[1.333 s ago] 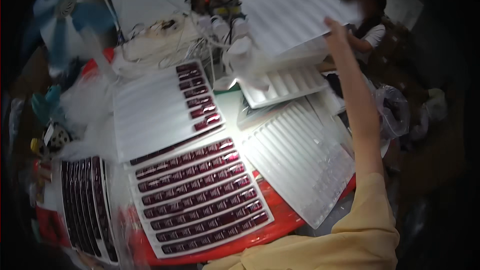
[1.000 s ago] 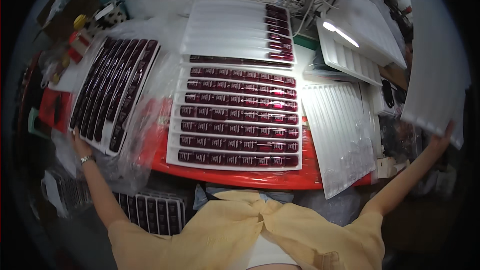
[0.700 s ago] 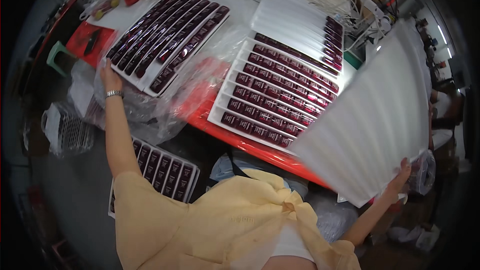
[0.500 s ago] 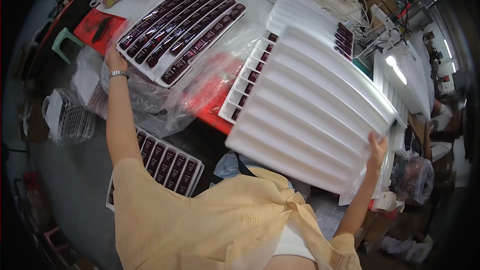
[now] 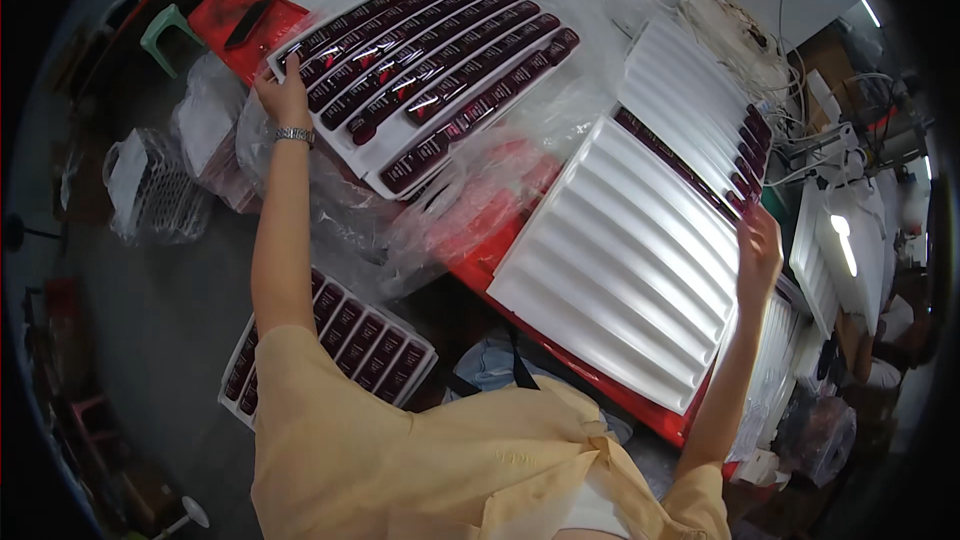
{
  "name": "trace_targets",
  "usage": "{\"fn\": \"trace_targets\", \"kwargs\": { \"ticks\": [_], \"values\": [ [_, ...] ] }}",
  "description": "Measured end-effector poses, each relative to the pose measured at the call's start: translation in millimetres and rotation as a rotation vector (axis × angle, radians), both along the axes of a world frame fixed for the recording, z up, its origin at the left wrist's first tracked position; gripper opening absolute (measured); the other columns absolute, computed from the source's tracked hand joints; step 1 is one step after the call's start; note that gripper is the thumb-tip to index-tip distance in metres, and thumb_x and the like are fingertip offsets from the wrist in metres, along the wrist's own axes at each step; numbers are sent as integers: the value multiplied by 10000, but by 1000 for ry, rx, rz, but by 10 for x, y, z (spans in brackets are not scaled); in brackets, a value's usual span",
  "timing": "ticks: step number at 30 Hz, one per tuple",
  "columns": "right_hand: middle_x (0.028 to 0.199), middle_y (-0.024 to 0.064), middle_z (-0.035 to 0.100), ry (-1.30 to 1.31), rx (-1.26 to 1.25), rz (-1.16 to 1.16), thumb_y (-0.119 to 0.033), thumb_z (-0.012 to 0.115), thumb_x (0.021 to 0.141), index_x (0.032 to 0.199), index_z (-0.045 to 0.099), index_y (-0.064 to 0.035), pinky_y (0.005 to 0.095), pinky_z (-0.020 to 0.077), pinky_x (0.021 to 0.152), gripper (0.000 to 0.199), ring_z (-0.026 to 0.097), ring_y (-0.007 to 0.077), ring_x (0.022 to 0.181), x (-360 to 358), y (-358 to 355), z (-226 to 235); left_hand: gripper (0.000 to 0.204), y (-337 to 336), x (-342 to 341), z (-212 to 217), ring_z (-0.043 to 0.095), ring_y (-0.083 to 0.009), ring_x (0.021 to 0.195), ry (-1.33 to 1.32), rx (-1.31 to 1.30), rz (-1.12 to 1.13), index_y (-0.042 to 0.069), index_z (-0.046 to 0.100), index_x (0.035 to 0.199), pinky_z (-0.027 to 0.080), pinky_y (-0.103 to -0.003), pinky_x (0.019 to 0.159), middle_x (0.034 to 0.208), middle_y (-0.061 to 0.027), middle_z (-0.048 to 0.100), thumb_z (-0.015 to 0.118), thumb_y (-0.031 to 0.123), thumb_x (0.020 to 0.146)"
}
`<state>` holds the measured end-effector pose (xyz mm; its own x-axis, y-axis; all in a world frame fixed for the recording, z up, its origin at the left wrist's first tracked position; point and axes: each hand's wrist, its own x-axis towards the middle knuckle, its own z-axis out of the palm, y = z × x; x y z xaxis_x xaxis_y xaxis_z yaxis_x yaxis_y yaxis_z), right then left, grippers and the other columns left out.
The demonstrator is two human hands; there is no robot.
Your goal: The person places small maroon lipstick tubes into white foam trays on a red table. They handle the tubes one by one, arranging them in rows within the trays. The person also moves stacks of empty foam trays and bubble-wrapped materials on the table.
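Observation:
My left hand (image 5: pixel 283 95) grips the left corner of a white ribbed tray (image 5: pixel 362 176) with its thumb on top. Rows of glossy dark maroon pieces (image 5: pixel 440 48) with pale printing lie along its grooves. To the right, a white ribbed tray (image 5: pixel 620 265) with bare grooves rests on the table. My right hand (image 5: pixel 760 245) is at its far right corner, fingers bent together beside the end of a row of maroon pieces (image 5: pixel 680 168); what they hold is hidden. Another white ribbed tray (image 5: pixel 685 90) lies beyond that row, with more maroon pieces (image 5: pixel 752 152) along its right edge.
Clear plastic film (image 5: pixel 420 230) spreads over the red table (image 5: pixel 495 240). Below its left side sits another tray of maroon pieces (image 5: pixel 370 345). Wrapped bundles (image 5: pixel 165 190) and a green stool (image 5: pixel 170 35) stand at left. Tangled cables (image 5: pixel 725 25) and stacked white trays (image 5: pixel 850 250) are at right.
The white tray my right hand held up is now down on the table. My right hand has moved to its far corner. The whole view has shifted; my left hand stays at the filled tray's corner.

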<state>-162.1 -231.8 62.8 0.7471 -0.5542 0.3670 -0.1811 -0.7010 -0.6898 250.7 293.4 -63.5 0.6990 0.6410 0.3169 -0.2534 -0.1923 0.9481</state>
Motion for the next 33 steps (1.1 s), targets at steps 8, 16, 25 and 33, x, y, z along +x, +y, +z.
{"fn": "trace_targets", "kwargs": {
  "ticks": [8,16,25,33],
  "values": [
    [1097,217,583,216,894,552,-224,568,920,1195,514,83,342,531,803,416,628,262,951,2354,967,-143,418,-21,-88,282,610,-164,909,-44,-270,-326,-33,494,1129,498,-283,789,1048,-116,617,681,237,870],
    [1159,213,488,303,1053,208,-293,588,899,1151,535,49,416,537,760,429,587,319,957,3295,722,-625,378,-187,-338,473,607,-132,889,58,-116,-363,-11,565,1149,486,-271,766,1044,-78,641,616,281,915],
    [926,116,642,102,1175,215,-258,676,840,997,613,8,396,519,757,315,638,237,827,3478,879,-520,372,-183,-349,469,594,-122,902,80,-55,-347,-15,592,1113,469,-272,786,1040,-63,642,653,279,892],
    [890,132,646,-36,1260,187,-79,715,778,964,595,49,420,558,678,255,655,260,776,3628,980,-339,311,-125,-184,708,613,-124,824,35,127,-269,-18,646,1001,481,-277,735,931,-69,681,695,252,855]
  ]
}}
